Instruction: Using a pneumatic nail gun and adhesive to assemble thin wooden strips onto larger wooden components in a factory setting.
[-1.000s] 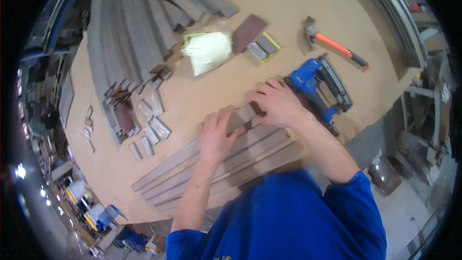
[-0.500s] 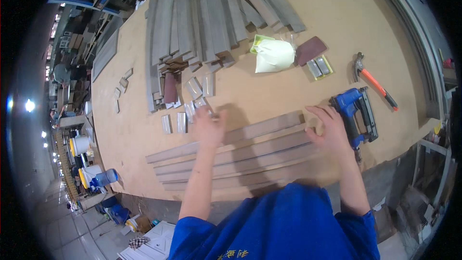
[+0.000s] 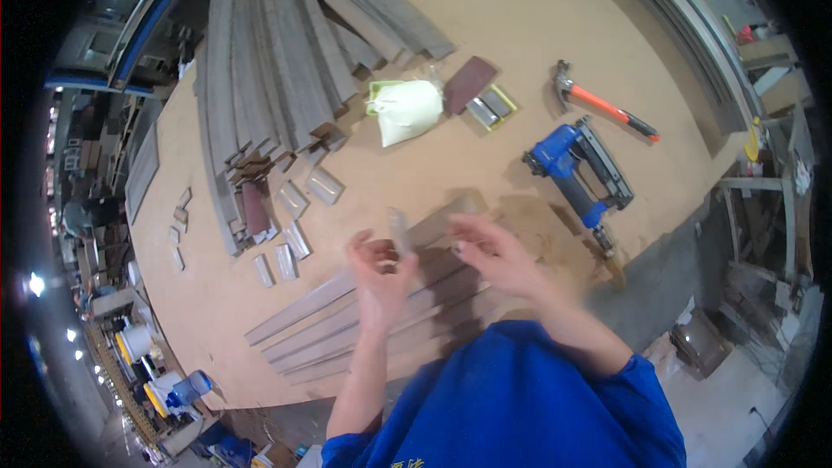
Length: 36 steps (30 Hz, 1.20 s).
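Observation:
Between thumb and fingers, my left hand [image 3: 380,282] holds a small grey block [image 3: 399,229] above the strips, slightly blurred by motion. My right hand [image 3: 501,258] is close by on its right, fingers apart and holding nothing that I can see. Beneath both hands, several long grey-brown strips [image 3: 310,310] lie side by side near the table's front edge. More small grey blocks [image 3: 324,187] lie loose beyond the left hand, beside a rolled piece of dark red sandpaper [image 3: 255,210].
Stacked long grey boards [image 3: 269,52] cover the far left. A pale bag [image 3: 409,113], a sheet of dark red sandpaper [image 3: 471,85] and a small tray of nail strips [image 3: 492,107] sit mid-table. At right lie a blue nail gun [image 3: 568,156] and an orange-handled hammer [image 3: 607,107].
My left hand has come away from the loose blocks toward the strips with a block in it. My right hand has moved left, closer to it. The view has turned.

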Motion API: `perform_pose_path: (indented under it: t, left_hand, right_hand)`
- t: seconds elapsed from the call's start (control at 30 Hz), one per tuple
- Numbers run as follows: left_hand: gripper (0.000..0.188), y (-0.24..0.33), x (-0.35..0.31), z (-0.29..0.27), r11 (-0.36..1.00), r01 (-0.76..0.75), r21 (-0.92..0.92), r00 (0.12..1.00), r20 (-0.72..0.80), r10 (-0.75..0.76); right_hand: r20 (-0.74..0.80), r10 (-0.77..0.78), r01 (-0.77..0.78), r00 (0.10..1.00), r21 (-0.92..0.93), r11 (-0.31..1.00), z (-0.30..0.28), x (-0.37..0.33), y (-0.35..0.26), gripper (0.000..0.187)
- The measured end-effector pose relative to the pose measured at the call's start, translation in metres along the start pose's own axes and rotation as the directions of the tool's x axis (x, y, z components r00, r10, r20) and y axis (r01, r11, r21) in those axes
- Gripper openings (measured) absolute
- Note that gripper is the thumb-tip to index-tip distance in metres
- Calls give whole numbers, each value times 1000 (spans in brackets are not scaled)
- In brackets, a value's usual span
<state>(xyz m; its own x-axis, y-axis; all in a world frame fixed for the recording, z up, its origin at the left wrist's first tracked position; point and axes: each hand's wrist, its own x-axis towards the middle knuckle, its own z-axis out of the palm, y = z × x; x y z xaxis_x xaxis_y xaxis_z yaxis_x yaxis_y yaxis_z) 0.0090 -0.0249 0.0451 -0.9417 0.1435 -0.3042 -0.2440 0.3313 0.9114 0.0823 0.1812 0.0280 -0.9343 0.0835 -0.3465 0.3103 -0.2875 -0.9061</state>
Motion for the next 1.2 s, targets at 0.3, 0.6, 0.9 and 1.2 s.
perform_pose_path:
  t: [0.3,0.6,0.9,1.2]
  left_hand:
    - [63,11,-32,60,973,-195,124,917,374,136]
    - [51,-52,-46,25,499,-560,661,829,452,331]
    - [44,-50,-49,1,577,-515,634,853,445,272]
    - [49,-37,-32,8,489,-669,559,726,634,267]
  right_hand:
    - [-74,30,-5,997,318,948,-45,-16,19,37]
    - [-331,215,-297,919,-222,929,-117,-7,-4,44]
    - [-41,-282,52,958,-949,312,-95,-14,-8,46]
    - [105,-249,172,963,-948,267,-97,-14,11,50]
